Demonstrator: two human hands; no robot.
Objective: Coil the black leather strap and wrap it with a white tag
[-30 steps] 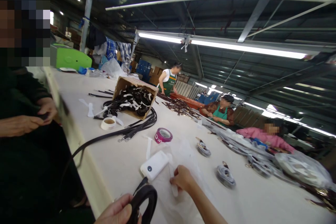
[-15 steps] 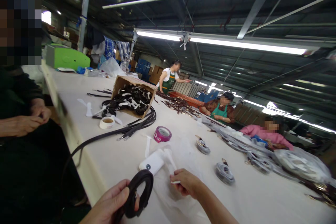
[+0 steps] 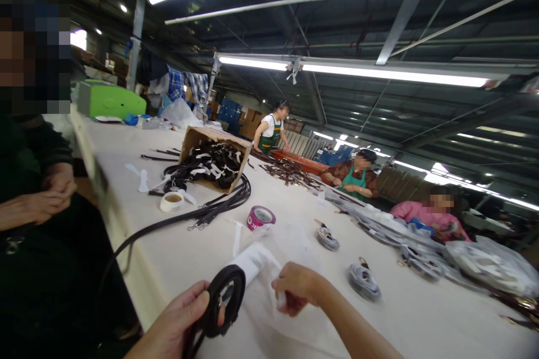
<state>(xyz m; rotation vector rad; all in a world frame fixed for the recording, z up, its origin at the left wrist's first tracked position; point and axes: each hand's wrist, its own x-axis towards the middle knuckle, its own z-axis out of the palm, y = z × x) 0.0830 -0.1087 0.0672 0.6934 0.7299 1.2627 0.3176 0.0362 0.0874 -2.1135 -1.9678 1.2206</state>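
While hands grip coiled strap (image 3: 221, 303) at table edge (image 3: 138, 286); tape roll (image 3: 261, 217) well apart

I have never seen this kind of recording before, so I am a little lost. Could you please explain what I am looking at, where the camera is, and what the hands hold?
There is no machine here. A person wears one camera on the head, looking forward and down, so the two bare hands at the bottom are that person's own. The left hand grips a coiled dark strap. The right hand pinches a small white strip over thin clear plastic. They work at a long white table. On it lie a white device, a pink tape roll, a white tape roll, long dark straps and a cardboard box of straps. Other people work at the left and on the far side.
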